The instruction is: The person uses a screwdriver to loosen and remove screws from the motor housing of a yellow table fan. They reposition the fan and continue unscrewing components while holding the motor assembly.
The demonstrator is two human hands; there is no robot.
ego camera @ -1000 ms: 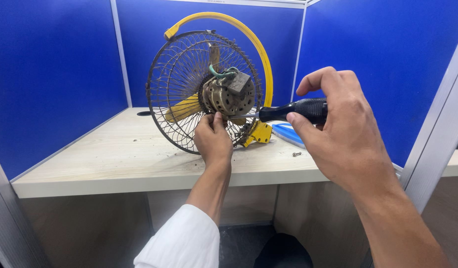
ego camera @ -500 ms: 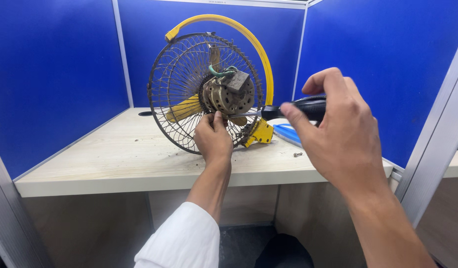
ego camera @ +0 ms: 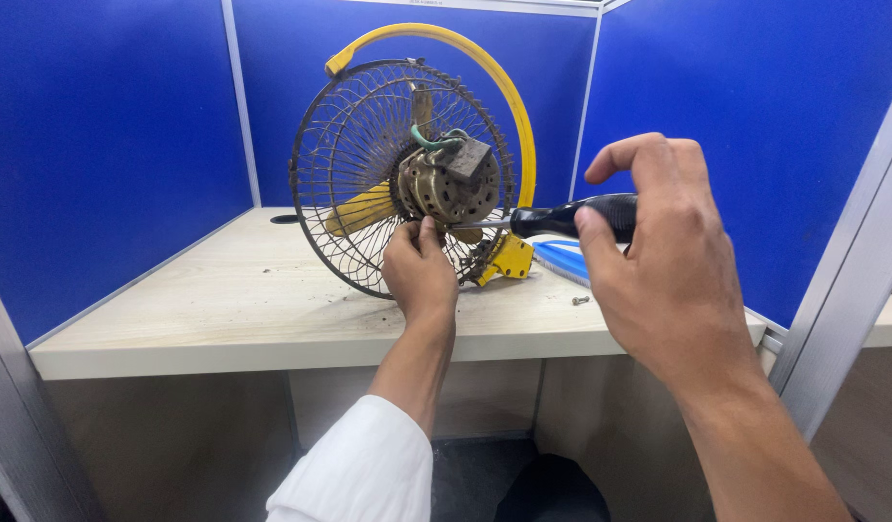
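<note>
An old table fan is shown standing on edge on the pale wooden surface, its rear wire guard turned toward the viewer and its yellow blade visible through the wires. The grimy motor housing, with a green wire looped above it, is exposed at the hub. A yellow curved stand arcs over the guard down to a yellow bracket.

The guard is steadied just below the motor by the left hand, whose fingers are closed on the wires. A black-handled screwdriver is gripped in the right hand, thumb and fingers wrapped round the handle, index finger raised; its shaft is laid level, the tip at the motor's lower right side.

The step in hand is judged to be the working of a fastener on the motor housing. Whether the tip is seated cannot be told; the next move calls for axial pressure and steady rotation while the fan is kept from rolling.

A loose screw and a blue flat object lie near the bracket, enclosed by blue partition panels.
</note>
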